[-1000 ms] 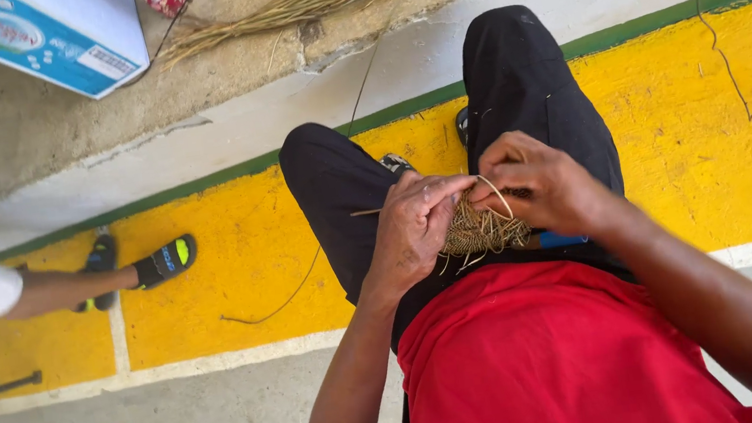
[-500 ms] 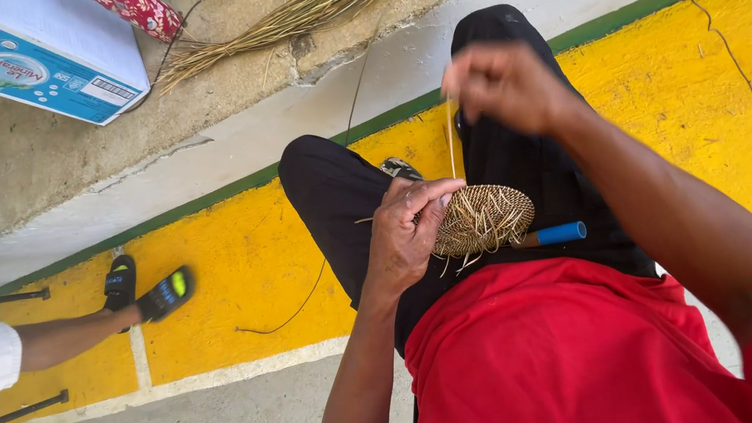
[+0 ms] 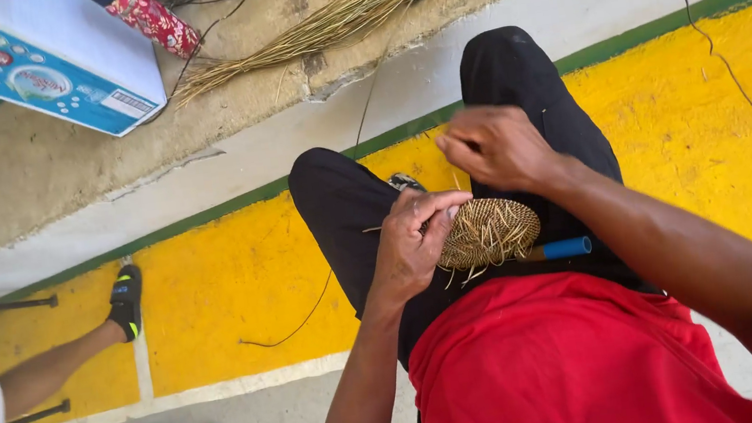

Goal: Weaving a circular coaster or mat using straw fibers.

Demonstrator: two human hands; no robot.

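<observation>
Small round woven straw disc [image 3: 490, 231], loose strand ends, left hand [image 3: 414, 245] gripping.

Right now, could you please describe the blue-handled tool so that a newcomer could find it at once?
Start at the red shirt and look just above it to the lap, where the left hand holds a small woven disc. The tool lies against the disc's right edge; its blue handle is the only blue thing on the lap.
</observation>
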